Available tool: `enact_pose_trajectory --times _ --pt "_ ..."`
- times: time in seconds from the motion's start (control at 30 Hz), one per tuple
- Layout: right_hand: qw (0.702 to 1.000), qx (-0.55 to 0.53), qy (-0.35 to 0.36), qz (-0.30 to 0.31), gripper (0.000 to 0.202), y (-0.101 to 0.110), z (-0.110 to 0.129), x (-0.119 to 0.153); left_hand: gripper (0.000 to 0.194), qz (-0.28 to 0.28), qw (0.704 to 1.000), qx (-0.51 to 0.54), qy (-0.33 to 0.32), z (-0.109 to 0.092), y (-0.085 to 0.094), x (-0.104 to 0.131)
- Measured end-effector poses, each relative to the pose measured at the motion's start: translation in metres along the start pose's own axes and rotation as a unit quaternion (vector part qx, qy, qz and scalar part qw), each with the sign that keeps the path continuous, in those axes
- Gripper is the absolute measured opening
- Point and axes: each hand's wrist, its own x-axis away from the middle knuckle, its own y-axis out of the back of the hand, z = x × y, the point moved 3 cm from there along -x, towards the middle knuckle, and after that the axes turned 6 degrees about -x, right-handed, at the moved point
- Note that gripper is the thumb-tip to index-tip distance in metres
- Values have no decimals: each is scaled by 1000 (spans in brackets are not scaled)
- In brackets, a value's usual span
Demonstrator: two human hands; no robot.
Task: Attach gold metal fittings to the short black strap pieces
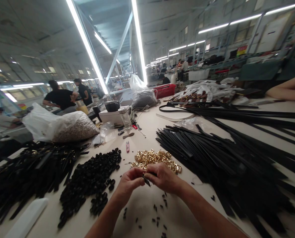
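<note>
My left hand [131, 180] and my right hand [162, 177] meet above the table, both with fingers pinched. Between them is a small black strap [146, 181], its pointed end showing below the fingertips; the rest is hidden by my fingers. Right behind the hands lies a heap of gold metal buckles [151, 157]. Left of my left hand spreads a pile of small black loops [95, 178]. To the right of my right hand lies a fan of long black strips [199, 152]. Small black bits [157, 218] are scattered below the hands.
Pink-handled thread snips [128, 146], a glass jar [125, 118] and a filled plastic bag [73, 127] stand farther back. More black straps [30, 172] cover the left side, near a white block [28, 216]. A co-worker's arm [288, 87] rests at the far right.
</note>
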Motion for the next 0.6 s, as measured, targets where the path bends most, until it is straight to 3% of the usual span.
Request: enact_pose_trajectory --times 0.13,0.37,0.47,0.6 --pt "997 73 1 -39 37 8 -2 -1 24 -29 999 -37 7 3 5 -2" --pt "975 173 73 -116 27 13 8 -1 18 -27 991 -128 -2 3 -8 -3" --pt "972 142 95 -159 21 14 15 1 18 -71 996 -55 19 4 -8 -5" --pt "984 125 55 -115 21 9 11 0 18 -121 990 65 28 0 -1 -4"
